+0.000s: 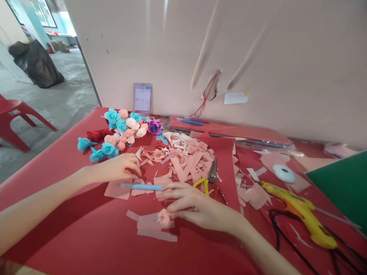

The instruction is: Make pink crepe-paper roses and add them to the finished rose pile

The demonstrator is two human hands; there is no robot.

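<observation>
My left hand (124, 167) is over the front of the paper scraps, fingers loosely bent and apart, with nothing visible in them. My right hand (193, 204) has its thumb and a finger at the edge of a small pink paper rose (164, 218), seemingly pinching it; the exact grip is partly hidden. Its other fingers stretch over the end of a light blue pen (142, 187). Under the rose lie pale pink paper strips (148, 226). Behind my right hand, yellow-handled pliers (206, 184) rest against a heap of pink and white paper scraps (185, 161).
Blue, pink, white and purple paper flowers (122, 127) cluster at the back left, before a blurred phone-like rectangle (142, 99). A yellow glue gun (301, 210) with a black cord lies right, near a white oval object (283, 173) and a green sheet (347, 187). A panel (174, 53) rises behind.
</observation>
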